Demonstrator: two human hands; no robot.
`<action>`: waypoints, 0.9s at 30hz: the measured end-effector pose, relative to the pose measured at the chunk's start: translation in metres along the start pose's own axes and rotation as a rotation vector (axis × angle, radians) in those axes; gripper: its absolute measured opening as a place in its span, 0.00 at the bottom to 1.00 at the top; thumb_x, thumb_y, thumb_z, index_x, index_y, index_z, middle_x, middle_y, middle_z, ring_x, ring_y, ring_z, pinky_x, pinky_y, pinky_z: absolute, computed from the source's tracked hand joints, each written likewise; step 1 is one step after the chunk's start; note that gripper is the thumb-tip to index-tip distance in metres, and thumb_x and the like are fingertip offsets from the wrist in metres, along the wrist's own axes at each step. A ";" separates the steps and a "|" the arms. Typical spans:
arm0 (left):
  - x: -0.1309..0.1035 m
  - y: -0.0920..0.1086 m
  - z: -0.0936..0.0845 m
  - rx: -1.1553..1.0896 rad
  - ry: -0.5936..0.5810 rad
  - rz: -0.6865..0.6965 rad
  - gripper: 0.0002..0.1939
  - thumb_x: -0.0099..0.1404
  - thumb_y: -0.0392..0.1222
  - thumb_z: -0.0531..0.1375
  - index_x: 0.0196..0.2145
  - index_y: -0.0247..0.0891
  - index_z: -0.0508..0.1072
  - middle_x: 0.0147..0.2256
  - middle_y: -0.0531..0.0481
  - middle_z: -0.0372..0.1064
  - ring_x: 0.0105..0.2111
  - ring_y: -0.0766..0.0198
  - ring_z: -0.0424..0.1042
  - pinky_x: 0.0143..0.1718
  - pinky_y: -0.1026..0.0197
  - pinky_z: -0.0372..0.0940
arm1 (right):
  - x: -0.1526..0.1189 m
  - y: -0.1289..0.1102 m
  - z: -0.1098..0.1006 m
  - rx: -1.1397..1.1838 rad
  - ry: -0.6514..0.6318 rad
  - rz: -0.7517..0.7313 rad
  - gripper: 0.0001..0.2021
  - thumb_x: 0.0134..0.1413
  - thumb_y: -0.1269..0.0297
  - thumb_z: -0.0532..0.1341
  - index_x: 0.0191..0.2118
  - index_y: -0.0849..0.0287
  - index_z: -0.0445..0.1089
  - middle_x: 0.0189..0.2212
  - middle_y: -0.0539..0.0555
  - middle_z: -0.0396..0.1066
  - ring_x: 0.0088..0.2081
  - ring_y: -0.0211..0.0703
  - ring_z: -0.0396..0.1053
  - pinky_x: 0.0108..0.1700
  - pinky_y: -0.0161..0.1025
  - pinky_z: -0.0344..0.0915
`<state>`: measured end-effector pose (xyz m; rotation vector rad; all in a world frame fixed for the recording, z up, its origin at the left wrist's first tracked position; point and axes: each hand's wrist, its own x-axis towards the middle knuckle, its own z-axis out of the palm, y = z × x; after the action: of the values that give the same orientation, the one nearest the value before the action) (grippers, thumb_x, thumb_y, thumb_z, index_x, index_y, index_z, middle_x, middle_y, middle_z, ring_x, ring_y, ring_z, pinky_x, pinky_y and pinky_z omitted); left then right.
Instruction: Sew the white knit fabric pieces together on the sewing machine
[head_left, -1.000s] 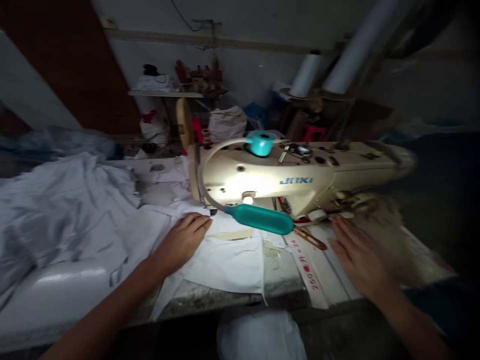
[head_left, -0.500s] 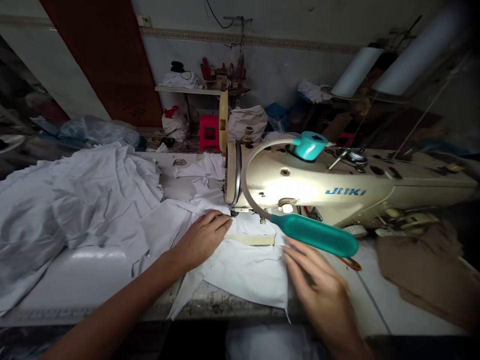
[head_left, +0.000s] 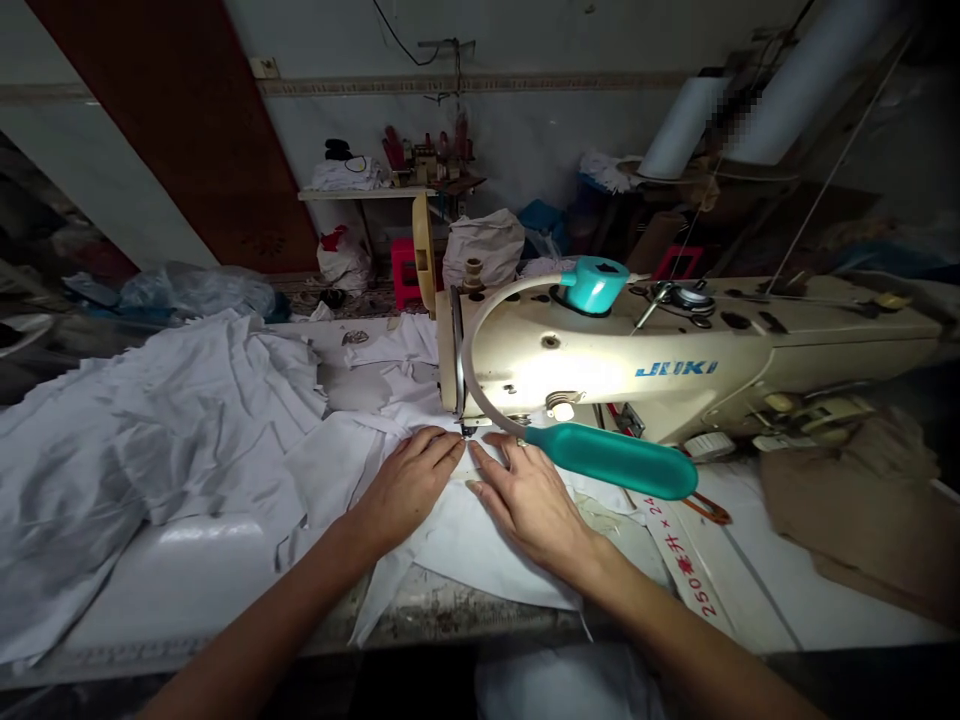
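Observation:
White cloth (head_left: 487,550) lies under the needle area of a cream sewing machine (head_left: 585,350) and hangs over the table's front edge. Flat on the cloth, just left of the presser foot (head_left: 469,430), rests my left hand (head_left: 409,480), its fingers stretched out. My right hand (head_left: 529,495) presses on the same cloth right of the foot, fingers spread, partly below a teal lamp (head_left: 619,460) on a bent neck. Neither hand grips anything.
A big heap of white fabric (head_left: 202,410) covers the table's left side. Brown cloth (head_left: 862,520) lies at the right. Thread cones (head_left: 682,125) stand behind the machine, and a red stool (head_left: 406,272) is beyond the table.
My right hand has moved left and forward, from the cloth's right edge onto the cloth beside the presser foot. Red printing on the table now shows. My left hand stays beside the foot.

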<state>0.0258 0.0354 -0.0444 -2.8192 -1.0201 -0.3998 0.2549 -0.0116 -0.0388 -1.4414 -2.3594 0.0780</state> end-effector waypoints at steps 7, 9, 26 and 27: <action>0.000 -0.001 -0.002 -0.011 0.025 0.014 0.21 0.77 0.33 0.53 0.65 0.36 0.66 0.61 0.42 0.70 0.61 0.50 0.65 0.61 0.49 0.66 | 0.000 -0.007 0.001 -0.022 -0.019 0.050 0.25 0.72 0.52 0.57 0.69 0.55 0.65 0.58 0.65 0.71 0.57 0.61 0.68 0.58 0.55 0.67; 0.000 -0.001 -0.002 -0.019 0.039 0.010 0.21 0.77 0.32 0.52 0.65 0.36 0.66 0.61 0.42 0.70 0.61 0.51 0.65 0.61 0.49 0.67 | 0.000 -0.007 0.000 -0.028 -0.021 0.056 0.25 0.72 0.52 0.57 0.69 0.54 0.65 0.58 0.65 0.71 0.57 0.61 0.68 0.58 0.55 0.67; 0.004 -0.005 0.009 -0.031 -0.015 -0.091 0.25 0.74 0.29 0.53 0.67 0.37 0.64 0.65 0.42 0.66 0.65 0.52 0.62 0.61 0.50 0.68 | -0.003 -0.007 0.000 -0.010 -0.018 0.089 0.25 0.74 0.50 0.54 0.70 0.52 0.64 0.63 0.65 0.68 0.57 0.60 0.70 0.55 0.54 0.70; 0.005 -0.005 0.008 -0.025 -0.018 -0.082 0.25 0.75 0.30 0.53 0.67 0.38 0.64 0.65 0.42 0.66 0.65 0.52 0.63 0.61 0.51 0.69 | -0.003 -0.006 0.000 -0.001 -0.019 0.087 0.25 0.74 0.50 0.54 0.69 0.52 0.64 0.63 0.65 0.68 0.57 0.60 0.70 0.55 0.53 0.70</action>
<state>0.0278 0.0442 -0.0500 -2.8140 -1.1457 -0.3993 0.2510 -0.0165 -0.0383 -1.5506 -2.3111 0.1133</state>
